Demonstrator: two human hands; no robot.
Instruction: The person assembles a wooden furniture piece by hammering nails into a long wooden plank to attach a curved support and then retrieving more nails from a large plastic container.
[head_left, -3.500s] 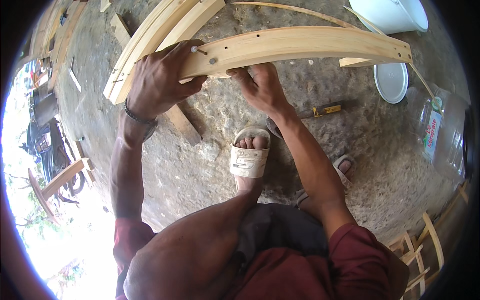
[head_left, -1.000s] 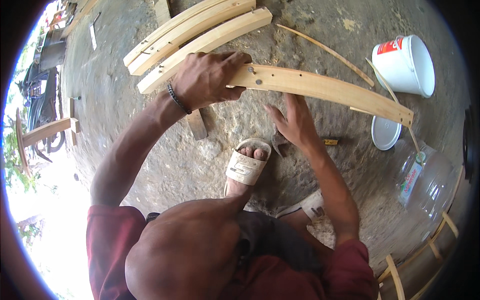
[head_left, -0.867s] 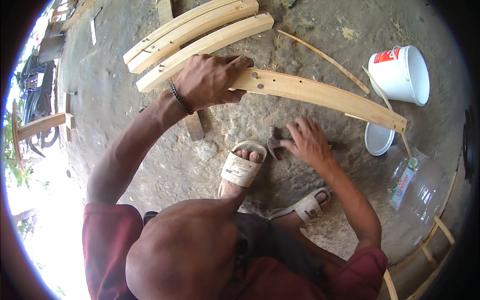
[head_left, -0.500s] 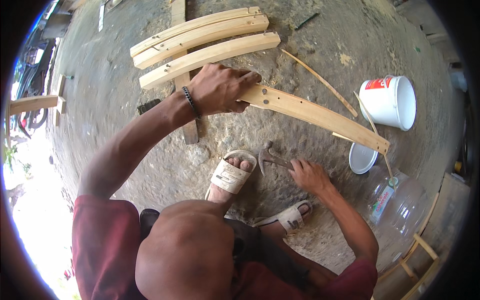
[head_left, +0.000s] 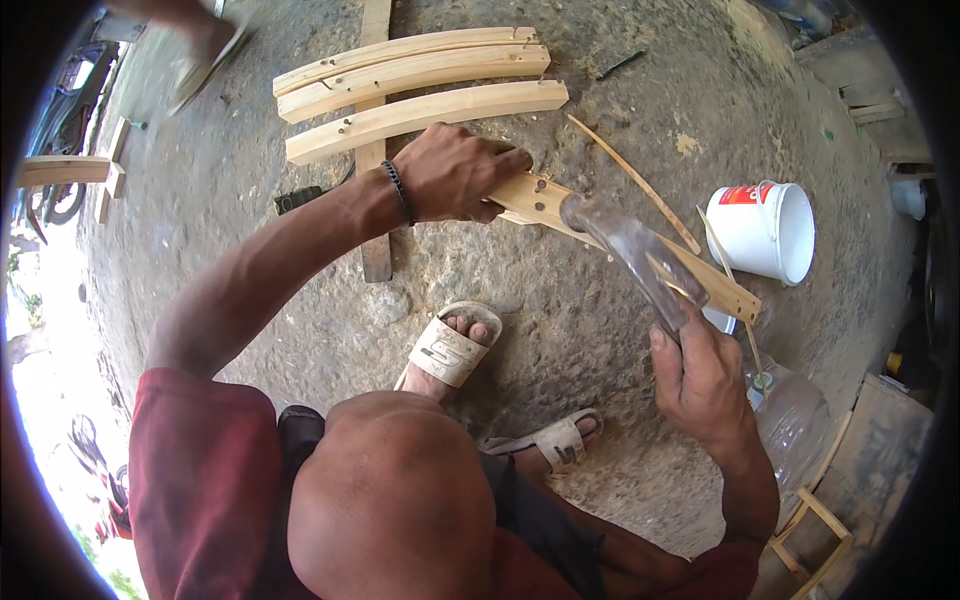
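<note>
My left hand (head_left: 455, 175) grips the near-left end of a slightly curved wooden slat (head_left: 547, 202), which slants down to the right and has dark round marks and small holes. In my right hand (head_left: 708, 380) is a claw hammer (head_left: 632, 250), raised so that its metal head crosses in front of the slat. It looks slightly smeared, and its handle is mostly hidden by my fingers. Beyond my left hand lie three curved wooden pieces (head_left: 430, 118) with nails standing out of them, resting across a flat board (head_left: 374, 262).
A white bucket (head_left: 752, 235) lies on its side at the right, with a clear plastic bottle (head_left: 797, 425) nearer me. A thin wooden strip (head_left: 640, 185) lies beyond the slat. My sandalled foot (head_left: 447, 350) is on the rough floor. Another person's foot (head_left: 205, 65) shows far left.
My right hand has lifted the hammer from low near the floor, up and right, over the slat. My left hand keeps its grip. Another person's foot has come into view at far left.
</note>
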